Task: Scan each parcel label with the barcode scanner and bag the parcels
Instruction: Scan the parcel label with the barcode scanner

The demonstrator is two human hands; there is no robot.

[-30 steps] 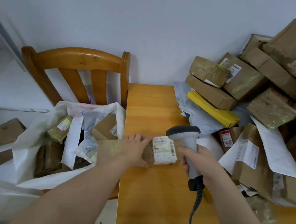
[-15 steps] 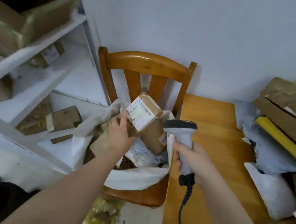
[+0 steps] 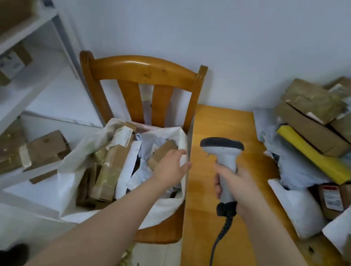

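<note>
Gone from the left hand (image 3: 171, 168) is the labelled long parcel (image 3: 110, 164) it held up half a second ago; that carton now lies in the white bag (image 3: 72, 164), left of the loosely spread, empty fingers. Right of those fingers runs the wooden table (image 3: 201, 236), a bare strip of it under the right hand (image 3: 236, 185). Beyond both hands' fingertips stands the wooden chair (image 3: 142, 70), whose seat carries the bag. Far right of the right fingers, a pile of parcels (image 3: 313, 128) crowds the table: brown cartons, a yellow one, grey and white mailers. Just beyond the left fingertips a small brown box (image 3: 163, 150) sits among the bag's other parcels. The right fingers wrap tight round the grip of the grey barcode scanner (image 3: 226, 159), its nose to the left, and its coiled cable (image 3: 221, 232) drops below them.
</note>
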